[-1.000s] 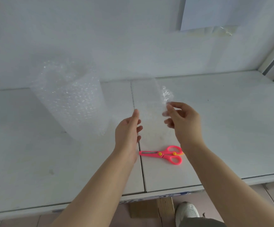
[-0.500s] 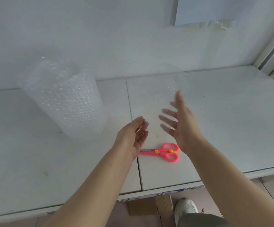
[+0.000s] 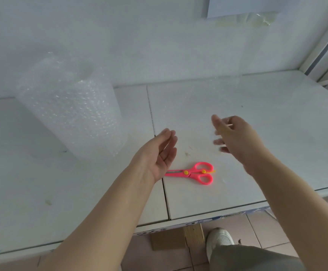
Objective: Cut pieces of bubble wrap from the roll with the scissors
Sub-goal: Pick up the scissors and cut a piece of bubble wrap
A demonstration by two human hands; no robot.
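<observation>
Nearest: shoe (image 3: 219, 240) and trouser leg below the table (image 3: 41, 192) edge.

Left hand (image 3: 157, 153) hovers palm-up, fingers loosely spread, holding nothing. Its heel hides the blade tips of the scissors (image 3: 195, 173).

Scissors lie flat and closed on the table, handles to the right, between the two wrists.

Right hand (image 3: 235, 137) raised above the table, fingers half-curled and blurred; cannot tell if anything is pinched. No firm hold visible.

A faint, near-transparent sheet (image 3: 214, 98) seems to lie on the table beyond the hands; edges unclear.

Roll (image 3: 69, 108) stands upright at far left, well apart from both hands, near the wall (image 3: 139, 36).

Judgement: next piece needs a fresh length. Left hand should steady the roll and draw out the free end; right takes the scissors by the loops. Keep the wrap taut, cut straight across.
</observation>
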